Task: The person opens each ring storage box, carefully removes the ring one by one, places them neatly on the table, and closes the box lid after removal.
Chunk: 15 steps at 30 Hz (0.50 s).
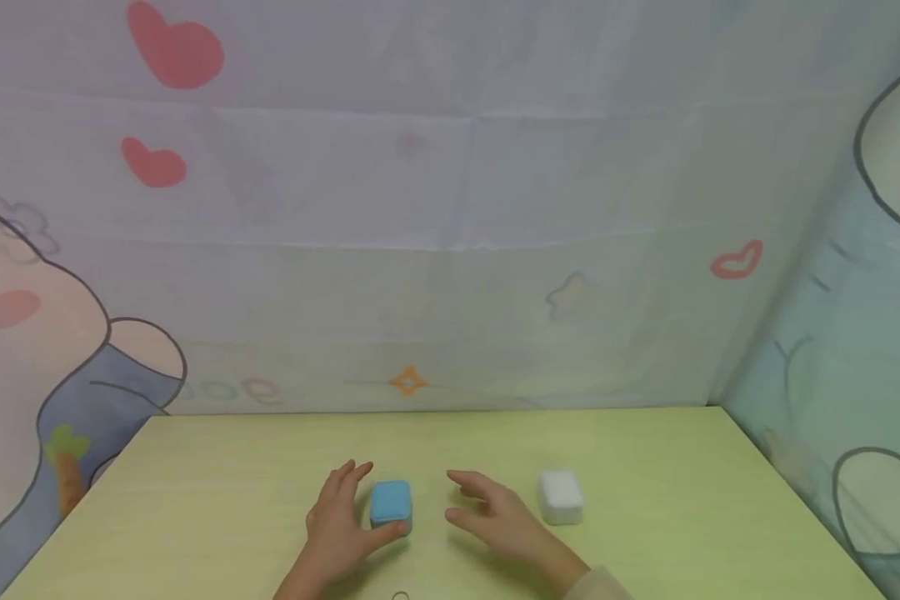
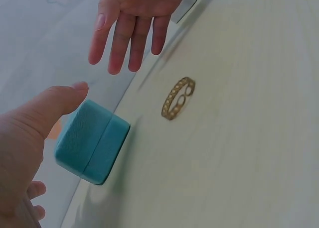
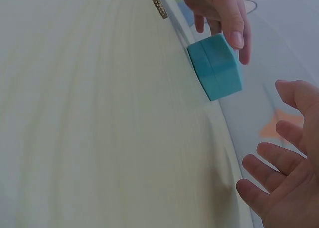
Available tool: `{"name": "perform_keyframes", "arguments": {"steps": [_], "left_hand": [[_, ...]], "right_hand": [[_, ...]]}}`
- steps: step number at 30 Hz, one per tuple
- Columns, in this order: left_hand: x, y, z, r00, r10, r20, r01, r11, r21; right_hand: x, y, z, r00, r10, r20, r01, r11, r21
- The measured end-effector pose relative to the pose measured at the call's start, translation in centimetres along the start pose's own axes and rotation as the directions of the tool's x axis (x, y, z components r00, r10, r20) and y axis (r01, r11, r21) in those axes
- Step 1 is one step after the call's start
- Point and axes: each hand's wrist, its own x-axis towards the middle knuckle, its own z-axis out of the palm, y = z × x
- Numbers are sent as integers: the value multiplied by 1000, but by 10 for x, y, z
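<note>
A small blue ring box [image 1: 391, 502], lid down, stands on the table in front of me. My left hand [image 1: 339, 527] is around its left side, thumb near the front and the other fingers spread beyond it. In the left wrist view the thumb tip [image 2: 79, 86] is right at the box's edge. My right hand [image 1: 501, 518] hovers to the right of the box, fingers loosely extended and holding nothing. A gold openwork ring [image 2: 178, 98] stands on its edge on the tabletop, nearer to me than the box.
A white box [image 1: 560, 497] of similar size sits beyond my right wrist, to the right. The pale yellow-green table [image 1: 217, 483] ends at the back against a cartoon-printed cloth [image 1: 435, 183], and another printed cloth [image 1: 817, 375] hangs along the right side.
</note>
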Motion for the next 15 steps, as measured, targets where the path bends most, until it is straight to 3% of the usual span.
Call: {"name": "perform_keyframes", "arguments": {"steps": [15], "left_hand": [[-5,10,4,999,41,-3,-41,999,26]], "right_hand": [[-15,-1,-15,1000,-6,-12,5,1000,-24]]}}
